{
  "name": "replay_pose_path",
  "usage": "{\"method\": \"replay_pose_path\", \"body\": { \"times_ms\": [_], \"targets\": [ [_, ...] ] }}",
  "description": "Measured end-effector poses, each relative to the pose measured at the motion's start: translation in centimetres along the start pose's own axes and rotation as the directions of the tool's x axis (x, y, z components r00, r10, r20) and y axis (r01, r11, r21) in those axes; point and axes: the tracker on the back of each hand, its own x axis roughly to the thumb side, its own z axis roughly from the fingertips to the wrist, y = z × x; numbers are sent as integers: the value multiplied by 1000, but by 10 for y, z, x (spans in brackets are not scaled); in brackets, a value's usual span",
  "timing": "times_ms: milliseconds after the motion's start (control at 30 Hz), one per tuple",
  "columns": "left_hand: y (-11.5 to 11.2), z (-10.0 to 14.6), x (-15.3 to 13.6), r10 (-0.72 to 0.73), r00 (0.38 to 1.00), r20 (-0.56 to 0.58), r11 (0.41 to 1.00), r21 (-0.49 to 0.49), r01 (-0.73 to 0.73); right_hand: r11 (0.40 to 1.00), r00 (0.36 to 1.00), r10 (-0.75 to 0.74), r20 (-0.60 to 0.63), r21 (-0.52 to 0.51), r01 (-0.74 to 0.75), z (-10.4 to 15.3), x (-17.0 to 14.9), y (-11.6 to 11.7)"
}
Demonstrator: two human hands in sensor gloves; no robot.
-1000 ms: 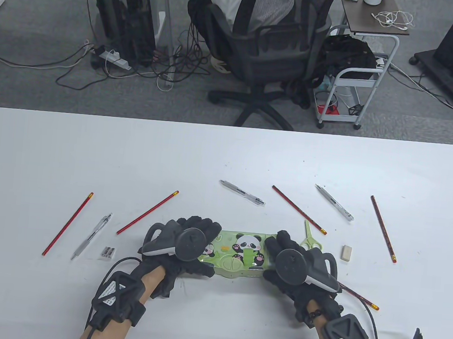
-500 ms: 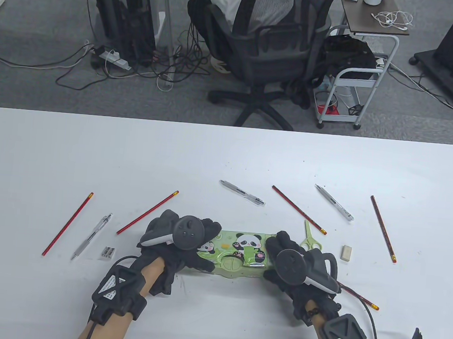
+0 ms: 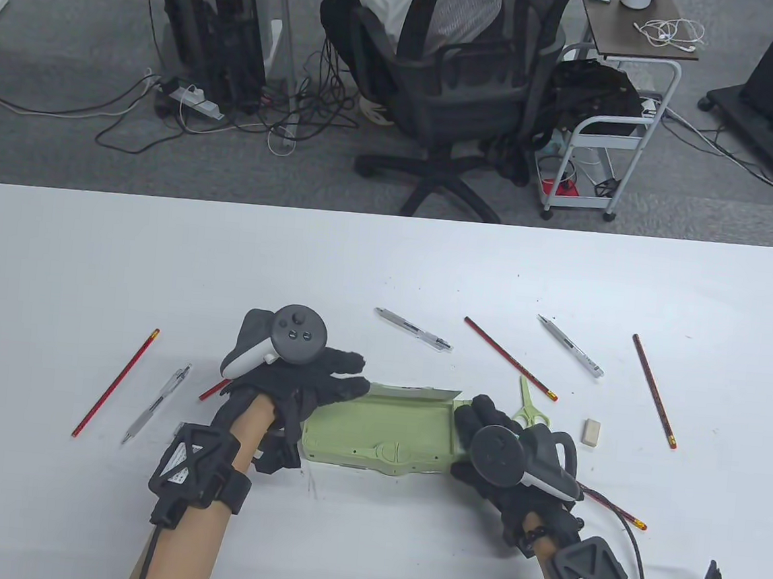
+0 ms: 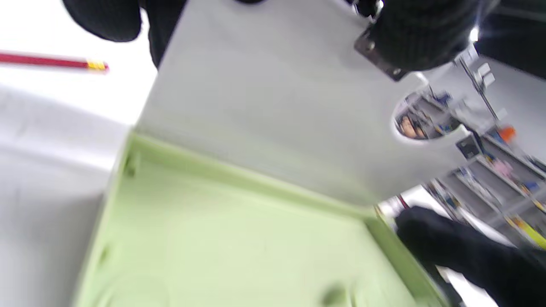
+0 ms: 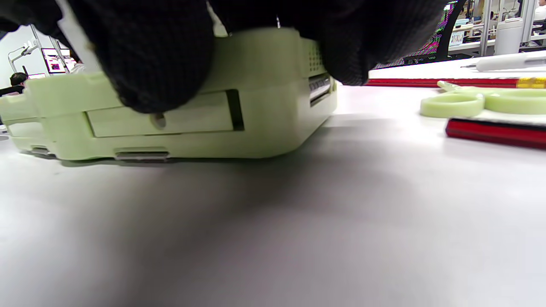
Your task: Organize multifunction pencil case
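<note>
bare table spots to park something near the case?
Free: the wide strip of white table beyond the pens, and the near edge between the forearms, in front of the open green pencil case. Crowded: right of the case, around the green scissors and white eraser.

Noted, beyond the far edge of the white table [image 3: 93, 243], a black mesh-backed office chair [image 3: 446, 72] on a star base over grey carpet [image 3: 48, 138]. Saw just to its right a white metal trolley [image 3: 602, 141] with dark bags on its shelves, tucked under a brown side table [image 3: 625, 37] carrying a tangled white cable [image 3: 673, 31]. Spotted to the chair's left a black computer tower [image 3: 214, 17], with a white power strip [image 3: 197, 100] and loose black leads on the floor beside it.
</note>
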Motion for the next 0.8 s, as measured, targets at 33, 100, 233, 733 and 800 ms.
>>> {"method": "replay_pose_path", "body": {
  "times_ms": [33,100,233,733,800],
  "targets": [
    [3,-2,-1,-10,999,-31,999,43,11,1000,1000,1,0,0,-1,0,0,0],
    [6,-7,-3,-66,990,-125,990,114,80,1000,1000,2,0,1,-2,0,0,0],
    [2,-19,-6,-255,916,-310,952,83,293,1000,1000,9,1,4,-9,0,0,0],
    [-16,-43,-23,-342,814,-469,939,-129,320,1000,1000,10,2,13,-10,-1,1,-1],
    [-17,-44,-24,-357,805,-474,933,-144,330,1000,1000,10,2,13,-10,-1,1,0]
  ]
}}
